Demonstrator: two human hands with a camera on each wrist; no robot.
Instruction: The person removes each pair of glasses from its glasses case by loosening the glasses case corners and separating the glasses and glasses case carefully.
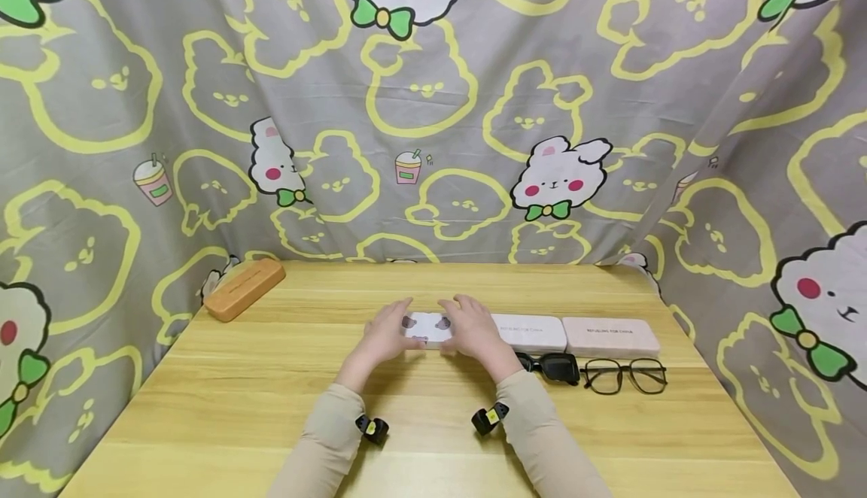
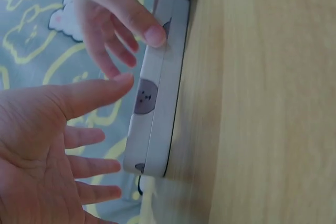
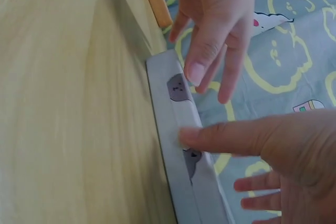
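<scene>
A white glasses case [image 1: 427, 323] with grey-brown bear faces lies closed on the table, between both hands. My left hand [image 1: 386, 335] is at its left end; in the left wrist view its fingers are spread and straight, and the thumb stands just off the case. My right hand [image 1: 474, 330] is over the right end. Its thumb touches the front edge of the case, seen in the right wrist view, while the other fingers extend behind, apart from the case.
To the right, in a row, lie a white case [image 1: 531, 332] and a pale pink case [image 1: 611, 337]. Black sunglasses [image 1: 558, 368] and thin black-framed eyeglasses [image 1: 625, 376] lie before them. An orange-brown case [image 1: 245, 289] lies at the back left, near the patterned curtain [image 1: 325, 107].
</scene>
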